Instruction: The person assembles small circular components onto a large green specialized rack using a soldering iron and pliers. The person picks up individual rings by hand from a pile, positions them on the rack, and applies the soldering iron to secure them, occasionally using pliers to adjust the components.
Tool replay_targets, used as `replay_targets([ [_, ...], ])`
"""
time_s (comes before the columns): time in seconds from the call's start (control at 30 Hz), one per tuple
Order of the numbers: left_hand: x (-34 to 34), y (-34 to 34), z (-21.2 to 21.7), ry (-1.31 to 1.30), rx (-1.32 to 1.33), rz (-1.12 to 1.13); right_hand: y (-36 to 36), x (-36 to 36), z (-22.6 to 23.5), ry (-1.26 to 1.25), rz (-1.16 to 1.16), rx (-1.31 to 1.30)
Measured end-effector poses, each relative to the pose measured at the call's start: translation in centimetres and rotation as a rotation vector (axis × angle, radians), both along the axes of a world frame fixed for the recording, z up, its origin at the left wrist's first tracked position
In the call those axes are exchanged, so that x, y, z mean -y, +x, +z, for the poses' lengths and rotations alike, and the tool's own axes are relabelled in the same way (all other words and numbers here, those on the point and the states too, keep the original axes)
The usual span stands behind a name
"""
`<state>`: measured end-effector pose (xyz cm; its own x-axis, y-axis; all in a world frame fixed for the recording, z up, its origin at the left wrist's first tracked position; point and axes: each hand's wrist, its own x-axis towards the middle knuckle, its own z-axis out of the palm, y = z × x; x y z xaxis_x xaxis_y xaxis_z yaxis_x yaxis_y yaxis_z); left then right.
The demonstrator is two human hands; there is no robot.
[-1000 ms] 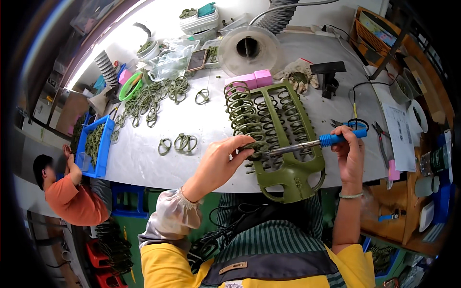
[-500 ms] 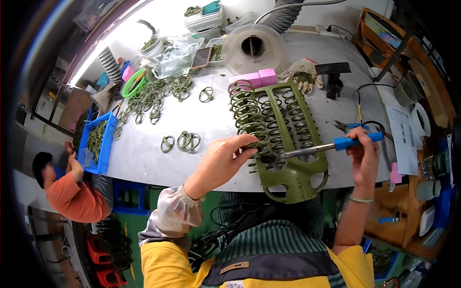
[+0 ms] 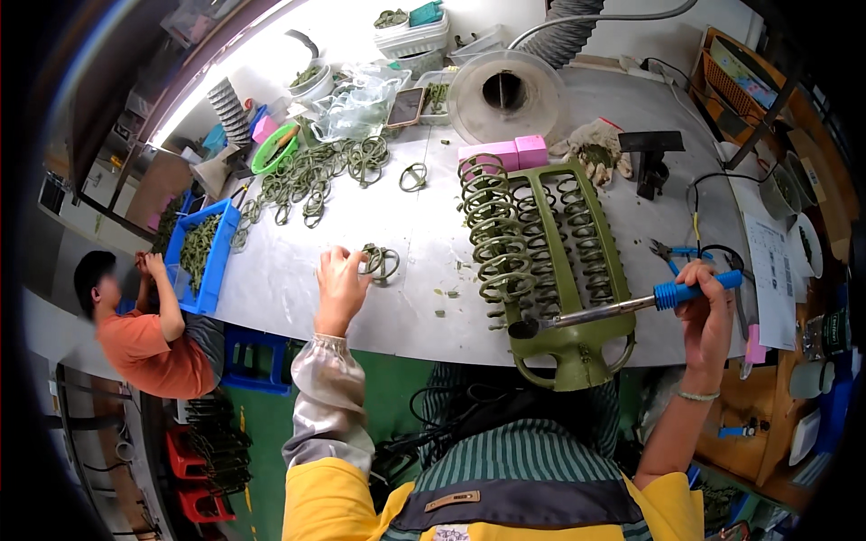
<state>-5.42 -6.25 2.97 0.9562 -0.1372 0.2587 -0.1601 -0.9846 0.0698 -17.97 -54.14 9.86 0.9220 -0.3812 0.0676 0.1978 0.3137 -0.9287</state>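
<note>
Blue-handled iron [image 3: 622, 308] wrapped in our right hand [image 3: 706, 316], dark tip [image 3: 523, 329] over the near end of the green coil-lined frame [image 3: 563, 261], our left hand [image 3: 341, 288] beside green loops [image 3: 379, 262] on the table [image 3: 433, 234], whether pinching any we cannot tell.

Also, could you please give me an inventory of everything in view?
Table: one, grey, centre
Frame: one, olive green, right of centre
Rings: many, green, along the frame
Loose loops: heap plus one apart, green, back left
Front loops: count unclear, green, left of frame
Tool: one, blue and metal, across frame
Pink blocks: two, pink, behind frame
Gloves: uncounted, whitish, behind frame
Pliers: one pair, blue, right of frame
Funnel: one, translucent, table's back
Stand: one, black, back right
Phone: one, dark, left of funnel
Basket: one, bright green, back left
Bin: one, blue, table's left
Co-worker: one, orange top, far left
Left grip: one, bare, at front loops
Right grip: one, bare, around tool
</note>
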Motion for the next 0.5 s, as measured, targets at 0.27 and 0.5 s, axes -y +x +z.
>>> replay_targets([
  [0.27, -1.9, -0.1, -1.8, -0.531, 0.182, -0.025, -0.2, -0.1, -0.1, 0.015, 0.006, 0.023],
  [0.5, 4.9, -4.8, 5.8, -1.017, -0.333, -0.152, -0.4, 0.1, 0.0, 0.020, -0.031, 0.005],
])
